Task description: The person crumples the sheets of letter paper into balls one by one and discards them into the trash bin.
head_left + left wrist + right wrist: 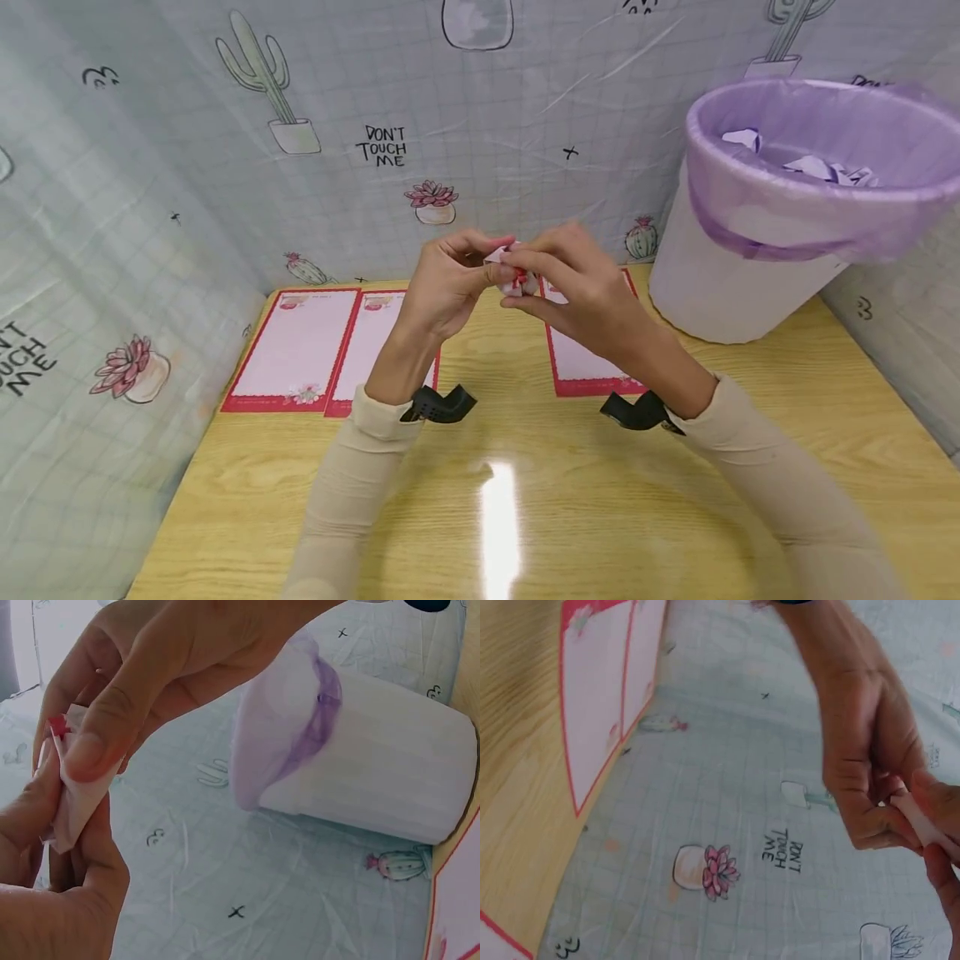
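Over the back of the table, both hands meet at a small folded piece of pale paper [517, 287] with red on it. My left hand [448, 287] pinches it between thumb and fingers from the left. From the right, my right hand [581, 279] grips it with the thumb below and the fingers over the top. In the left wrist view the folded paper [86, 795] looks flat and narrow, with a bit of red at its upper end. Fingers hide much of it. The right wrist view shows a pale strip of paper [924, 823] between the fingertips.
Two red-bordered sheets [292, 350] lie overlapping at the left. Another red-bordered sheet [588, 358] lies under my right hand. A white bin [738, 283] with a purple liner [787, 225] stands back right, holding white paper scraps [813, 167]. Patterned cloth [480, 108] hangs behind the wooden table [585, 500].
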A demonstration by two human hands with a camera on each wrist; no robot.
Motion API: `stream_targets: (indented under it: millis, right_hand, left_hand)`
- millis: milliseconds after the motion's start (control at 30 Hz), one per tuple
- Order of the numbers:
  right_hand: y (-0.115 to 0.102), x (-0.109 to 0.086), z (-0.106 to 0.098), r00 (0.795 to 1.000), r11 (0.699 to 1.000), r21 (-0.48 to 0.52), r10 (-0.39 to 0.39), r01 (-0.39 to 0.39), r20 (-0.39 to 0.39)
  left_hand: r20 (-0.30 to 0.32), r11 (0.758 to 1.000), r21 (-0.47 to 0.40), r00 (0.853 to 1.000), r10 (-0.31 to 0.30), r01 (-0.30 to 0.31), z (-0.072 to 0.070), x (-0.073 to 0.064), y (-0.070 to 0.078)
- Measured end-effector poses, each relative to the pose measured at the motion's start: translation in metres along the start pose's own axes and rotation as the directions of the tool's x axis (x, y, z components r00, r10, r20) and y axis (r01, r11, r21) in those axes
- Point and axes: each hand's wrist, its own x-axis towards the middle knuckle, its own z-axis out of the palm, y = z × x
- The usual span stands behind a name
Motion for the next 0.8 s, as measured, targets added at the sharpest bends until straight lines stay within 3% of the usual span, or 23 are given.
stream_targets:
  millis: [100,200,367,533,633,800]
  right_hand:
    - [-0.001,-0.001,-0.001,0.996,0.996,-0.019,0.09,-0.09,0.009]
    - [0.003,-0.001,-0.001,0.977,0.977,-0.022,0.213,-0.213,0.012]
    - [0.018,0.005,0.006,0.91,0.909,0.045,0.414,-0.415,0.031]
    - [0.027,0.005,0.008,0.851,0.821,0.256,0.524,-0.51,0.013]
    - [0.028,0.002,0.007,0.848,0.816,0.269,0.53,-0.512,0.008]
    - [0.027,0.001,0.003,0.897,0.88,0.179,0.44,-0.44,0.043]
  left_hand:
    - [0.03,0.999,0.031,1.0,0.006,-0.007,-0.004,0.0,-0.003]
    - [0.043,0.996,0.087,0.999,0.017,-0.021,-0.006,-0.001,-0.007]
    - [-0.02,0.996,0.062,0.998,0.061,-0.06,-0.006,-0.001,-0.015]
    - [-0.069,0.994,-0.026,0.992,0.105,-0.107,-0.003,0.004,-0.022]
    - [-0.08,0.992,-0.007,0.989,0.123,-0.124,-0.002,0.007,-0.023]
    - [-0.096,0.985,0.076,0.982,0.165,-0.158,-0.001,0.008,-0.019]
